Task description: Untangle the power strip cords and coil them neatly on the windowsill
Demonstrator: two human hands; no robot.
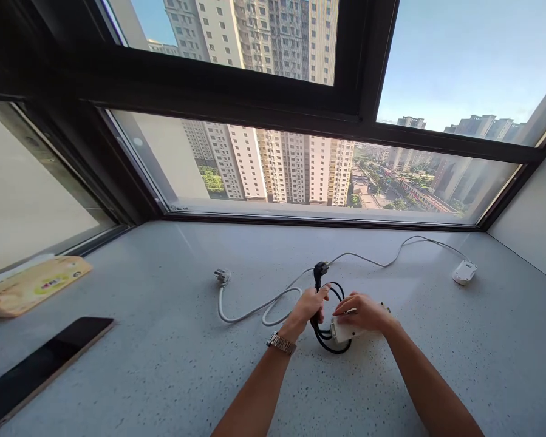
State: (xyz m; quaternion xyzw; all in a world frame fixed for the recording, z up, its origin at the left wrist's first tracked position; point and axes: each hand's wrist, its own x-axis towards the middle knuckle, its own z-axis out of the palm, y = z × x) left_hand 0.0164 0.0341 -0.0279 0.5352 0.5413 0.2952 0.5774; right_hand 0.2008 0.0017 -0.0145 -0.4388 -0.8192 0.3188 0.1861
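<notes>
My left hand (310, 305), a metal watch on its wrist, is closed around a black power cord (335, 351). The cord's black plug (320, 269) sticks up just beyond my fingers, and loops of the cord hang between my hands. To the right, my right hand (362, 311) has its fingers bent over a white box-shaped device (344, 331), which lies beside the cord loops. The hand covers much of it, so its exact kind is hidden. Behind my left hand, a thin white cable (254, 312) curls over the countertop to a white plug (222, 278).
On the speckled pale countertop (177, 364), a small white device (464, 272) with a cable lies at the back right. A phone (45, 364) and a yellow tissue pack (40, 285) lie at the left. A dark window frame (318, 221) borders the back.
</notes>
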